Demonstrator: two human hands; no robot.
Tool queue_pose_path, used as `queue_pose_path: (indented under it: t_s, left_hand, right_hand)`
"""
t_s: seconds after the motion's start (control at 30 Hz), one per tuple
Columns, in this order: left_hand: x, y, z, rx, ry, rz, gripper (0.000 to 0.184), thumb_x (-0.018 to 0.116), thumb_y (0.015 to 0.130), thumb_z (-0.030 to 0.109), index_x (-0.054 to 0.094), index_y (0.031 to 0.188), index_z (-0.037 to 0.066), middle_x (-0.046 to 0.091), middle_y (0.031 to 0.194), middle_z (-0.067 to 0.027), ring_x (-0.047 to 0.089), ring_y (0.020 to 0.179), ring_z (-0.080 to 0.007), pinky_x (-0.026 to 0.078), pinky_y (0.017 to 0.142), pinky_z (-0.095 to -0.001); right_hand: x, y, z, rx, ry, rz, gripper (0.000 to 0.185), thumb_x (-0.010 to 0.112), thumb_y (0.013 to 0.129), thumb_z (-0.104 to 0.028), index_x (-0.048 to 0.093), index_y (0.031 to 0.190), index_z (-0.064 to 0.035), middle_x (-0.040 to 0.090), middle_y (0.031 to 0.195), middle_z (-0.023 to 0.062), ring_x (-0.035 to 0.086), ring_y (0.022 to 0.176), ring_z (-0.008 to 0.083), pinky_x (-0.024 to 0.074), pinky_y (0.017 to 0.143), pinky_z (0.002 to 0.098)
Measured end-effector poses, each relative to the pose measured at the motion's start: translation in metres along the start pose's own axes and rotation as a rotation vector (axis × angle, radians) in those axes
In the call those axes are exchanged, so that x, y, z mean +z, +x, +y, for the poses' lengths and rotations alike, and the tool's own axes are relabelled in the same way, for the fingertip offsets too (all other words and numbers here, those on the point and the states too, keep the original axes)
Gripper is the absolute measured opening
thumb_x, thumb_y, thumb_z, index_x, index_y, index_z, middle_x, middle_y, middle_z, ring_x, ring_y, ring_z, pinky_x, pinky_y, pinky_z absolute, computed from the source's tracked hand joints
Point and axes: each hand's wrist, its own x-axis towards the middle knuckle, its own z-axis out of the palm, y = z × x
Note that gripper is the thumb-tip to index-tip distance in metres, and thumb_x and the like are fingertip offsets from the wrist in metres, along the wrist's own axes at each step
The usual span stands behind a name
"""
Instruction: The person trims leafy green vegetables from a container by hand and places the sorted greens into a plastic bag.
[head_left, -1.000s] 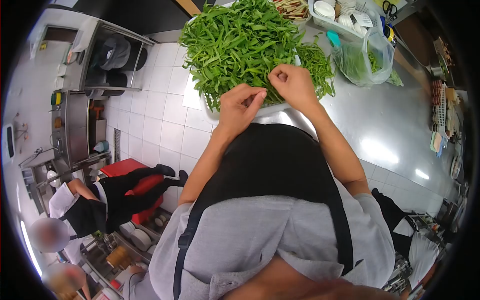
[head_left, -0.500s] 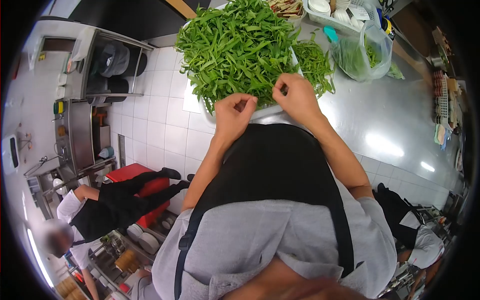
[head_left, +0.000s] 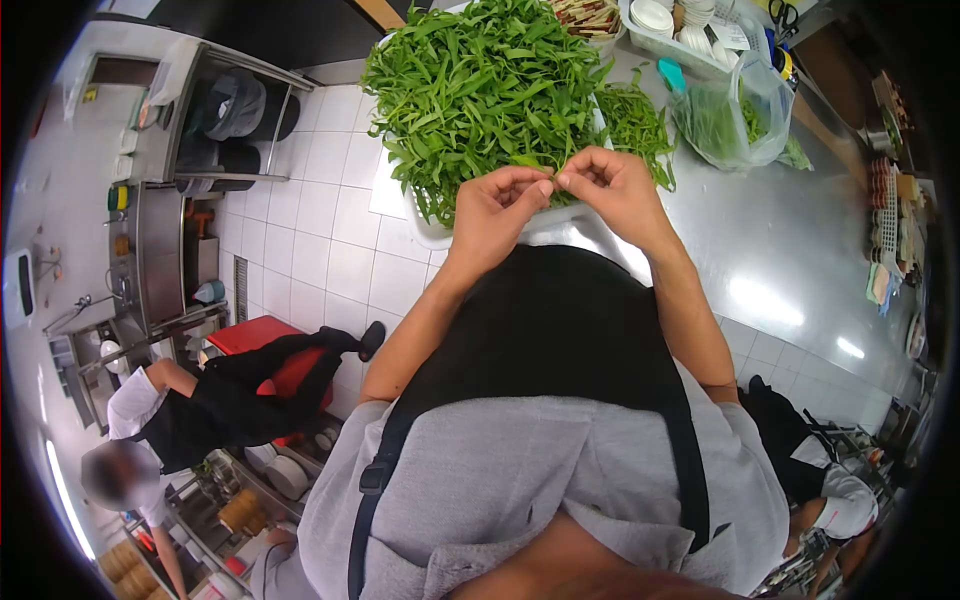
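Left fingers and right fingers are pinched together over leafy greens, hold unclear; white label illegible.

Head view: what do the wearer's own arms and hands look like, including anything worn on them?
The left hand and right hand are bare: no gloves, rings or watch are visible. The forearms are uncovered too, below loose, short, plain grey sleeves. These match the grey shirt, worn under a black apron with a black buckle on its left strap.
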Motion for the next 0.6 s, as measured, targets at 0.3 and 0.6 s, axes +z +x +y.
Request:
queue_pose_path:
  t_s: [0.3, 0.6]
  left_hand:
    - [0.008, 0.004, -0.014, 0.051, 0.058, -0.018, 0.011, 0.068, 0.1, 0.011, 0.068, 0.1, 0.0, 0.07, 0.087, -0.0003, 0.061, 0.077, -0.0039, 0.046, 0.067, -0.0198]
    - [0.03, 0.019, -0.004, 0.145, 0.149, -0.108, 0.006, 0.064, 0.1, 0.005, 0.064, 0.097, -0.001, 0.062, 0.082, 0.0047, 0.054, 0.073, -0.0004, 0.042, 0.064, -0.0174]
  right_hand:
    - [0.007, -0.01, 0.006, -0.017, -0.003, 0.082, 0.014, 0.073, 0.093, -0.015, 0.071, 0.092, -0.001, 0.064, 0.075, -0.0044, 0.051, 0.066, 0.003, 0.0422, 0.06, 0.0226]
    - [-0.058, -0.027, -0.056, -0.591, -0.186, 0.771, 0.009, 0.068, 0.097, -0.009, 0.07, 0.099, -0.0003, 0.068, 0.092, 0.0015, 0.057, 0.08, 0.0085, 0.0473, 0.074, 0.0248]
